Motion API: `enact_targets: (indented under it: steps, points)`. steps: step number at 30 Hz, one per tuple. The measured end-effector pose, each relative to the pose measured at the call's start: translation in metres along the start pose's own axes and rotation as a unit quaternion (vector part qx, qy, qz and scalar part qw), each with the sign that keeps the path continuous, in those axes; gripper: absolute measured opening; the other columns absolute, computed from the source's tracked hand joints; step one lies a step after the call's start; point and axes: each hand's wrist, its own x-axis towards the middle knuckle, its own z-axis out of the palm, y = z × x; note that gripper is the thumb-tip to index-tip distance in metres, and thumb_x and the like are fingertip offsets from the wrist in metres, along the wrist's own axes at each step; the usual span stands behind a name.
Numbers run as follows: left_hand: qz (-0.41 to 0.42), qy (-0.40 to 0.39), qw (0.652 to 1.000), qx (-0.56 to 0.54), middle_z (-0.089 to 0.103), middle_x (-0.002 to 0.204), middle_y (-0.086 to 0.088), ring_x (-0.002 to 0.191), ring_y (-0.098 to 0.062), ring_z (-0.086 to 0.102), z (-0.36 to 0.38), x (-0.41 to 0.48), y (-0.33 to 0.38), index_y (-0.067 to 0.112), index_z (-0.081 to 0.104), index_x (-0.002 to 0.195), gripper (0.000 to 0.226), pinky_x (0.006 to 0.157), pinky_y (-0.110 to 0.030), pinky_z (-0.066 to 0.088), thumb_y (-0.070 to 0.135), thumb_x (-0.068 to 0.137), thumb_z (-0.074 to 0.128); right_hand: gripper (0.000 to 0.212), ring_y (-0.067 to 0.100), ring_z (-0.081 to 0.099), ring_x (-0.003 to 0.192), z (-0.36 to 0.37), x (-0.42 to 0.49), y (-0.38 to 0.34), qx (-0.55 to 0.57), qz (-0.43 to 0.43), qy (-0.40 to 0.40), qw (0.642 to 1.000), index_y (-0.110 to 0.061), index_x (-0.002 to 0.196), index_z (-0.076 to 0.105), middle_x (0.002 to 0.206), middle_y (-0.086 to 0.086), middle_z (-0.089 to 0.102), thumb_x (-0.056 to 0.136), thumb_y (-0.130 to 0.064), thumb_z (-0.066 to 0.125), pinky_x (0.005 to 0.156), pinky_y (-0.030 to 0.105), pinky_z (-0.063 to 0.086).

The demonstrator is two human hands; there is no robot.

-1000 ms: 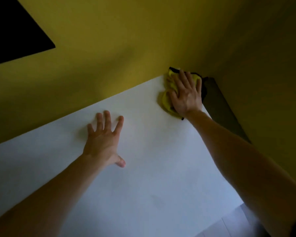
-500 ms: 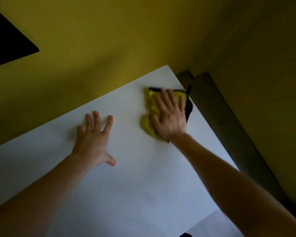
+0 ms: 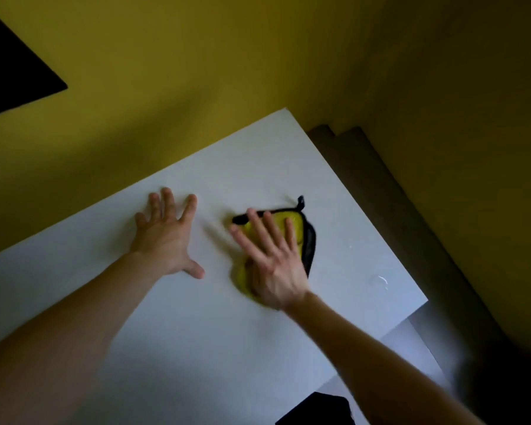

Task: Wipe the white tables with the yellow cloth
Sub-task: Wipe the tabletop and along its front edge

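A white table (image 3: 196, 332) fills the lower middle of the view, set into a corner of yellow walls. The yellow cloth (image 3: 295, 223) with a black edge lies on it, right of centre. My right hand (image 3: 273, 259) presses flat on the cloth with straight, spread fingers and covers most of it. My left hand (image 3: 166, 237) rests flat on the bare tabletop just left of the cloth, fingers spread. A small wet smear (image 3: 379, 282) shines on the table near its right edge.
Yellow walls (image 3: 258, 72) meet behind the table's far corner. A dark floor gap (image 3: 411, 225) runs along the table's right edge. A lower white surface (image 3: 411, 342) shows beyond the near right edge. A black object (image 3: 319, 409) sits at the bottom, and a black panel (image 3: 10, 72) hangs top left.
My right hand has slid the cloth from the far corner back toward me and to the left across the table. My left hand has stayed flat in place.
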Motion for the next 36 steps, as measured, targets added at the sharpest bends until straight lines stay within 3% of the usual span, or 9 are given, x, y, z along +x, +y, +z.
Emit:
enact_targets:
  steps: [3, 7, 12, 15, 18, 23, 28, 31, 36]
  points:
    - [0.001, 0.001, 1.000, 0.003, -0.025, 0.172, -0.031, 0.163, -0.054, -0.013, 0.001, 0.001, 0.001, 0.025, -0.026, 0.165, 0.175, 0.127, -0.071, 0.022, 0.086, 0.049, 0.090, 0.067, 0.036, 0.013, 0.167, -0.022, 0.057, 0.081, -0.030, 0.158, 0.029, 0.987, -0.031, 0.162, 0.048, 0.181, 0.006, 0.016, 0.096, -0.033, 0.042, 0.128, 0.072, 0.013]
    - [0.001, 0.004, 1.000, 0.007, -0.023, 0.172, -0.032, 0.162, -0.055, -0.012, 0.003, 0.003, 0.001, 0.024, -0.024, 0.166, 0.175, 0.126, -0.073, 0.023, 0.085, 0.049, 0.091, 0.071, 0.034, 0.017, 0.166, -0.025, 0.063, 0.093, -0.021, 0.251, 0.085, 0.964, -0.024, 0.163, 0.046, 0.178, 0.011, 0.025, 0.094, -0.040, 0.045, 0.130, 0.066, 0.013]
    - [-0.013, 0.032, 0.999, -0.017, -0.016, 0.177, -0.020, 0.165, -0.048, -0.004, 0.006, -0.005, 0.004, 0.031, -0.013, 0.169, 0.170, 0.120, -0.071, 0.035, 0.081, 0.047, 0.094, 0.080, 0.033, -0.002, 0.169, 0.008, -0.045, -0.057, 0.008, 0.015, -0.035, 0.999, -0.025, 0.170, 0.033, 0.181, 0.009, 0.013, 0.101, -0.061, 0.049, 0.131, 0.067, 0.005]
    - [-0.012, 0.054, 0.998, -0.037, -0.012, 0.179, -0.010, 0.165, -0.042, -0.001, 0.011, -0.022, 0.018, 0.040, -0.001, 0.171, 0.144, 0.117, -0.068, 0.042, 0.060, 0.068, 0.097, 0.076, 0.029, 0.007, 0.169, 0.006, -0.057, -0.028, 0.019, -0.032, -0.024, 0.999, -0.025, 0.169, 0.036, 0.180, 0.006, 0.021, 0.103, -0.059, 0.054, 0.131, 0.064, 0.010]
    - [0.012, 0.073, 0.996, -0.051, -0.010, 0.180, -0.008, 0.167, -0.035, 0.000, 0.019, -0.045, 0.036, 0.042, 0.009, 0.172, 0.121, 0.121, -0.062, 0.041, 0.040, 0.083, 0.092, 0.074, 0.028, 0.013, 0.168, -0.018, -0.033, 0.058, 0.001, 0.123, 0.041, 0.992, -0.026, 0.167, 0.040, 0.178, 0.005, 0.028, 0.104, -0.061, 0.055, 0.130, 0.064, 0.015]
    - [0.061, 0.052, 0.997, -0.007, -0.014, 0.180, -0.005, 0.168, -0.028, -0.003, 0.034, -0.082, 0.063, 0.042, -0.002, 0.171, 0.150, 0.127, -0.055, 0.032, 0.071, 0.060, 0.095, 0.084, 0.027, 0.011, 0.168, -0.035, -0.021, 0.099, -0.014, 0.271, 0.102, 0.957, -0.022, 0.173, 0.023, 0.179, 0.006, 0.025, 0.105, -0.064, 0.049, 0.133, 0.060, 0.009]
    - [0.055, 0.054, 0.997, 0.012, -0.022, 0.178, -0.007, 0.168, -0.031, -0.006, 0.055, -0.100, 0.081, 0.035, -0.013, 0.169, 0.170, 0.122, -0.061, 0.036, 0.075, 0.045, 0.097, 0.078, 0.029, 0.008, 0.169, 0.001, -0.104, -0.016, 0.042, 0.053, 0.030, 0.997, -0.018, 0.171, 0.030, 0.178, 0.007, 0.026, 0.107, -0.054, 0.054, 0.132, 0.063, 0.014]
    - [0.052, 0.049, 0.997, 0.001, -0.023, 0.179, -0.006, 0.168, -0.030, -0.007, 0.058, -0.096, 0.081, 0.035, -0.014, 0.170, 0.173, 0.124, -0.061, 0.036, 0.073, 0.044, 0.099, 0.077, 0.027, 0.013, 0.168, -0.009, -0.109, 0.026, 0.041, -0.024, 0.011, 0.999, -0.020, 0.171, 0.031, 0.177, 0.005, 0.029, 0.107, -0.054, 0.055, 0.133, 0.060, 0.015]
    - [0.049, 0.040, 0.998, 0.018, -0.027, 0.178, -0.008, 0.168, -0.032, -0.011, 0.058, -0.094, 0.085, 0.032, -0.022, 0.168, 0.174, 0.125, -0.062, 0.035, 0.074, 0.049, 0.098, 0.092, 0.022, 0.012, 0.168, -0.047, -0.090, 0.130, 0.016, 0.239, 0.077, 0.968, -0.017, 0.173, 0.018, 0.179, 0.003, 0.025, 0.102, -0.060, 0.057, 0.134, 0.056, 0.012]
